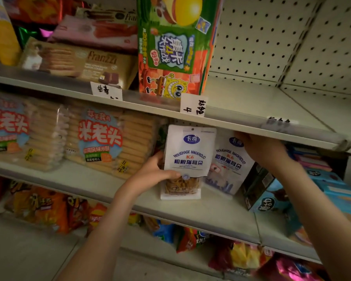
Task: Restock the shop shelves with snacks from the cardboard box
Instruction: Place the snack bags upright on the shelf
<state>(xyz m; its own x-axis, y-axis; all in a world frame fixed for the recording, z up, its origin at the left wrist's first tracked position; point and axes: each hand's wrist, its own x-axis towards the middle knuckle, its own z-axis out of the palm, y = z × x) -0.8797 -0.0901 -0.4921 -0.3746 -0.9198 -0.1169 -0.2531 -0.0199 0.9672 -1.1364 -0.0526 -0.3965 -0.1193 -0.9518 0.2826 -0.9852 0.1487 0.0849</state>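
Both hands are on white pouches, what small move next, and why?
Probably push the front pouch back beside the rear pouch and let go: left hand grips its side, its base rests on the shelf, right hand holds the rear one's top.

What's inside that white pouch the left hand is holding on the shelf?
Through the clear window low on the white pouch, thin brownish snack pieces show. The opaque printed upper part hides how far up they fill. The left hand grips its left edge.
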